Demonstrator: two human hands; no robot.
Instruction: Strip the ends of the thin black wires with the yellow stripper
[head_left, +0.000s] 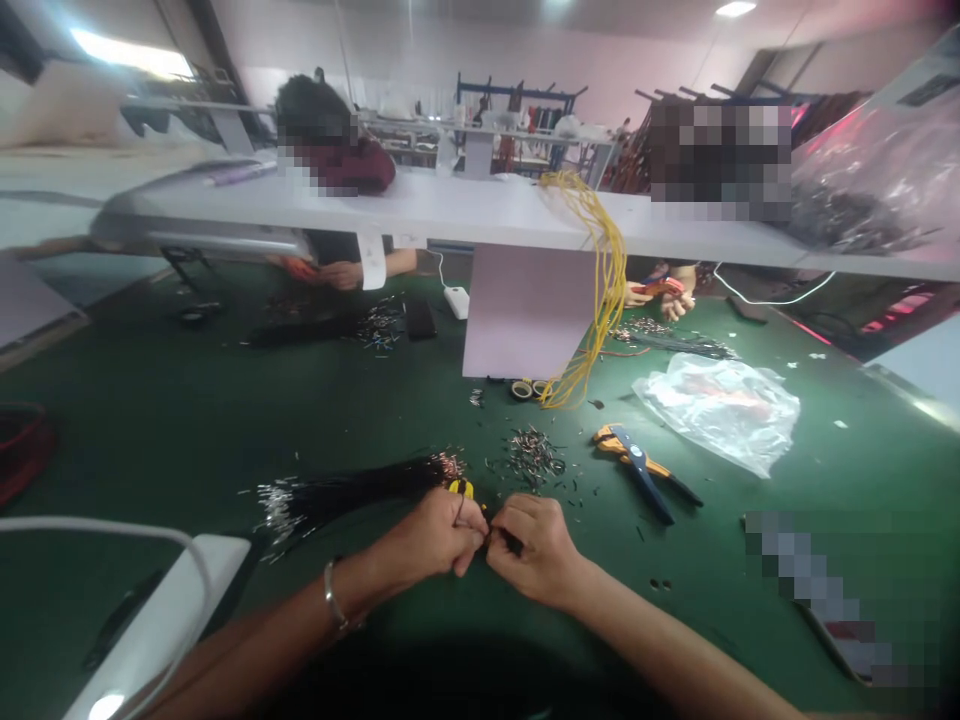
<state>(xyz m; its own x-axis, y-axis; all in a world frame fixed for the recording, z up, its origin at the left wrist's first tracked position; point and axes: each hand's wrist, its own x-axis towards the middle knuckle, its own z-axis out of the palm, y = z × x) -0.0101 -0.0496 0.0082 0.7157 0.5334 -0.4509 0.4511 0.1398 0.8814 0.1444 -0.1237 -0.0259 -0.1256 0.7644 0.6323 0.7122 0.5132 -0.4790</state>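
Note:
My left hand [435, 535] and my right hand [536, 550] meet low over the green table [225, 420], both closed in a pinch. Between their fingertips runs a thin black wire [501, 538]; a yellow-tipped piece [461, 488] shows just above my left fingers. Directly left of my left hand lies a bundle of black wires [352, 492] with bare metal ends. A small heap of loose metal terminals [532, 455] sits just beyond my hands. A bracelet is on my left wrist.
A yellow and blue wire stripper [637, 465] lies right of the hands, a clear plastic bag [716, 405] beyond it. Yellow wires [600, 290] hang from a white shelf [465, 215]. Two other people's hands work across the table. A white device [161, 620] stands at the lower left.

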